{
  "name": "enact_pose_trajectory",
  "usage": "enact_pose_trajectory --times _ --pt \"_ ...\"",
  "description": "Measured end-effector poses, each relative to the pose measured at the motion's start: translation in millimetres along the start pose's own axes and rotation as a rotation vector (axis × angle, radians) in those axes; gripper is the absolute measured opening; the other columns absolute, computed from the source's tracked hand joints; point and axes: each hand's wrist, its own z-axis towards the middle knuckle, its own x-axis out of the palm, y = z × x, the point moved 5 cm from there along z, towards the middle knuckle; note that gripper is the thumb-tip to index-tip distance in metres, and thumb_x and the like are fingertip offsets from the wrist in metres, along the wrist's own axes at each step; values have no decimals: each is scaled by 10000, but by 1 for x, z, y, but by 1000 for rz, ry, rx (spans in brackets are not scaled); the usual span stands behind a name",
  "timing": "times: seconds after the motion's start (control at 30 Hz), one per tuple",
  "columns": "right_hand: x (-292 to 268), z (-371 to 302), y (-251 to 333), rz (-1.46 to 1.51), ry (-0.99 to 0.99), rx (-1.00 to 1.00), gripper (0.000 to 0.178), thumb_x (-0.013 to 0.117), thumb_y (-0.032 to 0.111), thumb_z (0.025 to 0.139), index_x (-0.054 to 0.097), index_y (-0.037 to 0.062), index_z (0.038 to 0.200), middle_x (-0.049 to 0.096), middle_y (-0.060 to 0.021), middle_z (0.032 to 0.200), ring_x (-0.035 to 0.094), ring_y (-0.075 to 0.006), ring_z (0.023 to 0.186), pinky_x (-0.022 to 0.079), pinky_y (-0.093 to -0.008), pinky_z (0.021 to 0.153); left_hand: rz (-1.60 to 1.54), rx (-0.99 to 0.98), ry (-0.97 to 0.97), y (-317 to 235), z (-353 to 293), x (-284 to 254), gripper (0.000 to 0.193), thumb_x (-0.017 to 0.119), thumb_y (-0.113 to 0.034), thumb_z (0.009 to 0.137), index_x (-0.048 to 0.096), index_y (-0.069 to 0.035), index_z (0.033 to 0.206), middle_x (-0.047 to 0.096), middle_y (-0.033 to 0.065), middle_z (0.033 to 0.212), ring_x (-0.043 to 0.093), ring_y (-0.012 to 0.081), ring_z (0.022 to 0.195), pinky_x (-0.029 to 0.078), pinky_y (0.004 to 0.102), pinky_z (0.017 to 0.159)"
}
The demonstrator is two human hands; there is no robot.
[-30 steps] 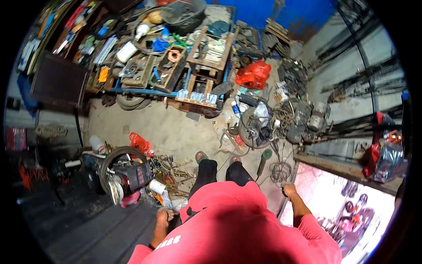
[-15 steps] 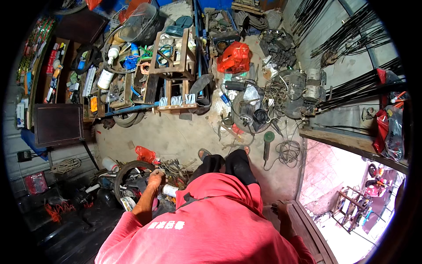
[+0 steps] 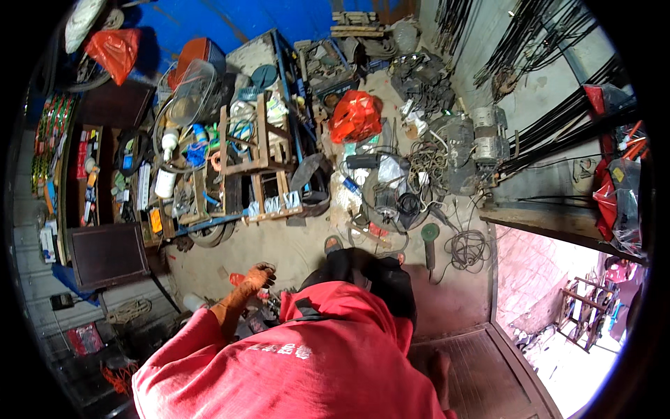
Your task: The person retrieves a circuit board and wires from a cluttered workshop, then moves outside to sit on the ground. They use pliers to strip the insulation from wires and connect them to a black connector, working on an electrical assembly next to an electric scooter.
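The left hand (image 3: 260, 275) hangs out in front over the floor clutter, its fingers loosely bent and apart with nothing seen in them. Nearest to it are a scrap of red plastic (image 3: 237, 279), just beside the wrist, and a heap of dark parts (image 3: 255, 320) below the forearm. The right hand (image 3: 438, 366) is low beside the brown door (image 3: 492, 370), mostly in shadow, so I cannot tell whether its fingers are closed or touch the door. With an arm stretched out like this, it seems best to keep the sleeve clear of the heap, the fingers relaxed and the feet steady on the floor (image 3: 209, 264). Ahead, the crowded surface (image 3: 227, 219) has a blue edge and carries a wooden stool (image 3: 262, 133) and a white bottle (image 3: 165, 183). On the floor to the right lie a red bag (image 3: 356, 117), a green-headed tool (image 3: 429, 244) and a coiled cord (image 3: 469, 249). Black rods (image 3: 558, 136) line the right wall, a blue wall (image 3: 244, 17) stands at the back, and bright light fills the doorway (image 3: 537, 258).
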Motion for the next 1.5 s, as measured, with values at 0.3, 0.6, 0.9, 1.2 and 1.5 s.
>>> enact_pose_trajectory --times 0.3,0.6,0.9,1.2,1.5 --pt "-52 5 89 609 -180 75 213 583 249 861 637 57 786 620 -45 738 589 -160 623 474 -337 511 288 150 -96 -171 -12 19 314 578 -305 911 593 -69 1118 672 101 859 652 198 640 502 323 535" --pt "-192 45 25 2007 -282 821 135 580 221 907 582 112 986 642 -66 810 595 -191 590 446 -287 461 314 308 -68 -271 -28 74 357 578 -242 906 598 -7 1173 700 113 860 665 188 664 515 297 568" --pt "-185 122 38 2390 -335 769 424 533 307 947 520 99 1317 628 -84 1141 601 -180 845 464 -280 609 350 430 -10 -413 91 123 320 617 -268 872 654 -39 1091 698 97 851 651 175 658 518 303 571" --pt "-452 348 127 2030 -168 444 315 496 266 976 525 109 1247 600 -37 1031 567 -179 830 452 -285 666 289 546 573 -645 252 392 214 616 -258 923 638 -50 968 640 54 766 596 144 622 490 301 559" --pt "-679 722 211 1807 17 411 302 544 301 956 612 47 1103 666 -69 978 627 -191 781 509 -307 674 202 310 586 -622 402 489 220 586 -234 921 592 -40 819 614 61 681 602 146 561 470 324 505"
